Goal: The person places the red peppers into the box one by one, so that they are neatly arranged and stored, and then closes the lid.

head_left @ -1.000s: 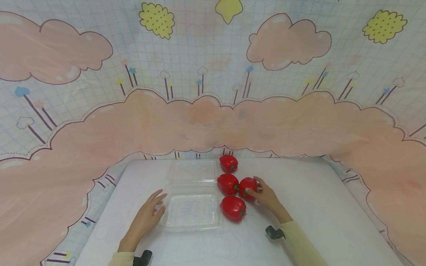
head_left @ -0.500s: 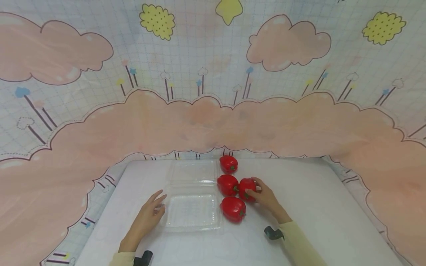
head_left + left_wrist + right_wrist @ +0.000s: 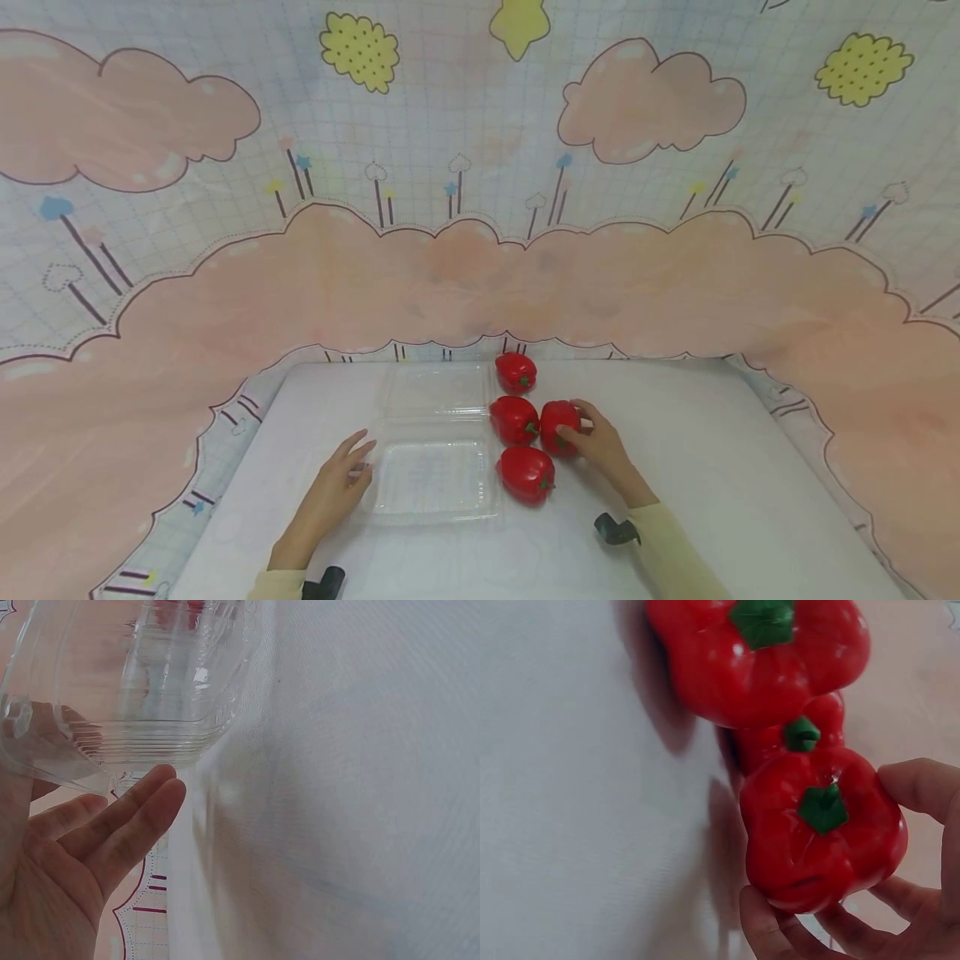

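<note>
My right hand [image 3: 603, 446] holds a red bell pepper [image 3: 559, 427] with a green stem. In the right wrist view, the thumb lies on one side of this bell pepper [image 3: 821, 829] and the curled fingers on the other. Three more red peppers, the far one [image 3: 516, 372], the middle one [image 3: 514, 419] and the near one [image 3: 527, 475], form a column to its left. A clear plastic clamshell box [image 3: 431, 512] lies unfolded left of the peppers. Beside its left edge is my left hand [image 3: 330, 487], its fingers loosely extended near the clear wall [image 3: 142, 742]; contact is unclear.
The box's lid half [image 3: 435, 392] lies flat behind its base. White cloth covers the table [image 3: 675, 417]. A patterned curtain [image 3: 480, 283] rises behind the table and along both sides. A dark wrist camera [image 3: 617, 529] sits on the right wrist, another camera [image 3: 324, 583] on the left.
The held bell pepper has shifted slightly right, leaving a thin gap to the middle pepper. The left hand, the box and the other peppers stay in place; the head view tilts slightly.
</note>
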{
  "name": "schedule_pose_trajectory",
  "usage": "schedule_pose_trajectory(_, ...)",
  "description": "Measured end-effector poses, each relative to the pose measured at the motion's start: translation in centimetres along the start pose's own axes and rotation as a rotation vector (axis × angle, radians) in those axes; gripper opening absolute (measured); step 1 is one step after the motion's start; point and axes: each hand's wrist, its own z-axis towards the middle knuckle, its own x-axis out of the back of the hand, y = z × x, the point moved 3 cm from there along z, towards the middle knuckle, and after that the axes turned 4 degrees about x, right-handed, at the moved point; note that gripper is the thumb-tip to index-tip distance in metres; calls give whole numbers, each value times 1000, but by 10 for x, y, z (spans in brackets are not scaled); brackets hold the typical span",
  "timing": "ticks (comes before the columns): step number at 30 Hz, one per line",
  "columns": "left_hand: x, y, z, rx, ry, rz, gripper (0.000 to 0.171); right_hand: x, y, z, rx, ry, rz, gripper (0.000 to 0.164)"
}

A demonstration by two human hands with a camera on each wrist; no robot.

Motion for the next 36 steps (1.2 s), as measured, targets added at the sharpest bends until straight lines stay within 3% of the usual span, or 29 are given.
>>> schedule_pose_trajectory(15, 1, 0, 0, -30, 23, 5, 44, 17, -20, -4, -7, 2, 46, 67)
schedule_pose_trajectory(36, -2, -2, 0, -10, 17, 4, 45, 20, -66, -29, 169, 24, 78, 69)
